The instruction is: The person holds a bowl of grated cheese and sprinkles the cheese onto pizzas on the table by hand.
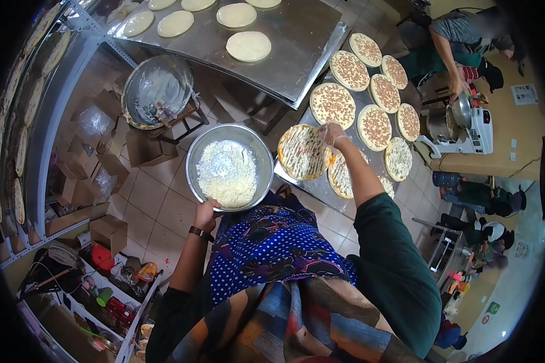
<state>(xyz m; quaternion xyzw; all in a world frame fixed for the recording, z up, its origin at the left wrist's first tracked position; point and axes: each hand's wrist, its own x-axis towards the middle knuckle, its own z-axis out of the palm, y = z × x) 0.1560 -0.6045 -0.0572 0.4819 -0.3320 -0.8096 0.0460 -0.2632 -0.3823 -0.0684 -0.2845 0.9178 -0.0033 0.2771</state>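
Note:
My left hand [206, 215] grips the near rim of a metal bowl [263, 154], which holds a heap of pale grated or crumbled stuff [227, 172]. Over the upper right edge of a round base striped with sauce [303, 152] is my right hand [333, 134], in a clear glove, its fingers bunched downward. What those fingers hold, if anything, is too small to make out. Several round bases with brown crumbs [332, 105] lie on a metal table, beside others covered with pale topping [398, 159].
Plain dough rounds [248, 46] lie on another metal table [284, 69]. A large smeared basin [157, 91] stands on a stool at the left, near cardboard boxes [148, 148] and a rack [36, 130]. A co-worker [457, 39] bends by a mixer [478, 130]; other people stand further right.

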